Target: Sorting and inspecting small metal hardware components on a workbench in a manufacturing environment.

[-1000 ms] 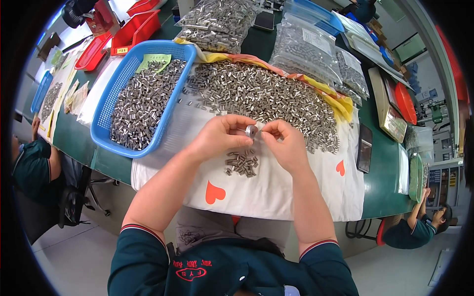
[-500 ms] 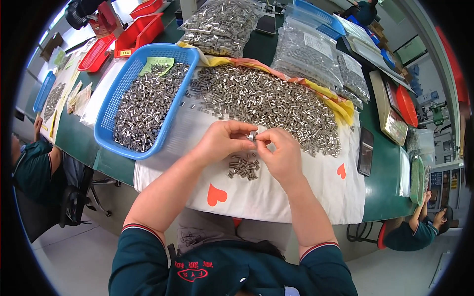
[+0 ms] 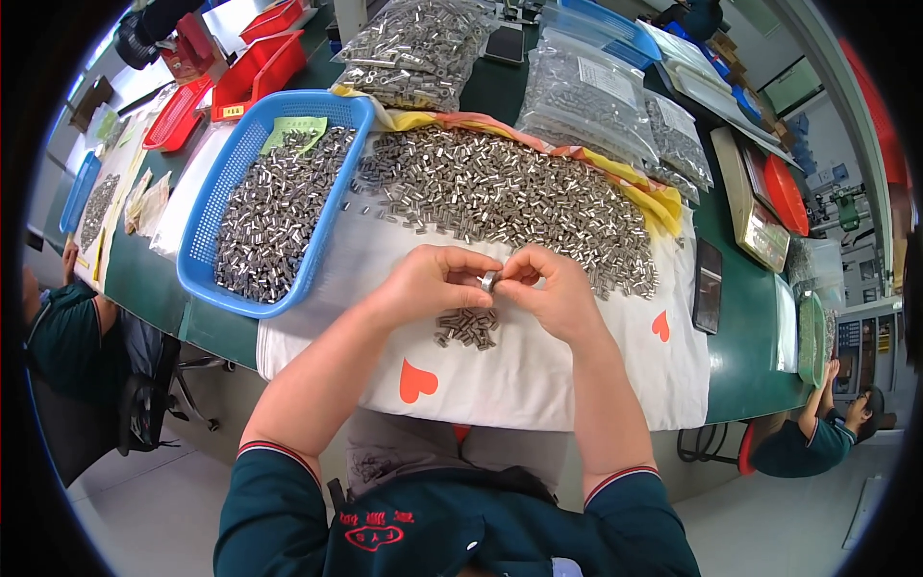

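Note:
Both hands meet over a white cloth with red hearts. My left hand pinches a small round metal piece, like a ring or short cylinder. Closed at the fingertips, my right hand touches the same piece from the right; whether a smaller part sits between its fingers is hidden. A small pile of metal cylinders lies just below my hands. Beyond them spreads a large heap of similar short metal cylinders.
A blue basket of metal cylinders stands at left. Bulging plastic bags of metal parts line the back, with red bins at the far left. A dark phone lies at right. Other people sit on both sides.
My hands stay together at nearly the same spot, and the metal piece between the fingertips has turned slightly. The whole view has shifted a little.

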Motion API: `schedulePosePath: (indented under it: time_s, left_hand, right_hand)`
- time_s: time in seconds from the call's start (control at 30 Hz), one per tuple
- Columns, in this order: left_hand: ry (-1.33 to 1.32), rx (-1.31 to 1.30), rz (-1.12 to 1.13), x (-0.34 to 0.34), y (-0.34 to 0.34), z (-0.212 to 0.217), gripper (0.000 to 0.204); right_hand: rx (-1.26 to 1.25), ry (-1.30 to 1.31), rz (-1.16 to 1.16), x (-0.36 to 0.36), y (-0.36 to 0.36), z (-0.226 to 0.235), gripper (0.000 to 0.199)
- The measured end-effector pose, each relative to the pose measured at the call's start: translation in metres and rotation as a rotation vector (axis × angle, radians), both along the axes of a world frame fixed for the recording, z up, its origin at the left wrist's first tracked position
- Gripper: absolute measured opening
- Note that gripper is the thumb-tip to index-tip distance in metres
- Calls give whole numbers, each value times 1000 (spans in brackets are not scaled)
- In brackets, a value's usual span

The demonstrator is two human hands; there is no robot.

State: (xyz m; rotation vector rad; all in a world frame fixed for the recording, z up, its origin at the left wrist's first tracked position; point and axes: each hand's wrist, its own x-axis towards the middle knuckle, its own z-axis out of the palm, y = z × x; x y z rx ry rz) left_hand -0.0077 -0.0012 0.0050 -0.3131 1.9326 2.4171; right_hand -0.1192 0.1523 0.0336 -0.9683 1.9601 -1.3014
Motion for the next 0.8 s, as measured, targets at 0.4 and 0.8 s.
schedulePosePath:
  time_s: [0.4, 0.8]
  left_hand:
    - [81, -245, -197, 3, 3, 4, 37]
    - [65, -27, -16, 0, -2, -2, 36]
  right_hand:
    - [63, 731, -123, -21, -1, -29, 10]
    - [175, 962, -60, -3, -11, -18, 10]
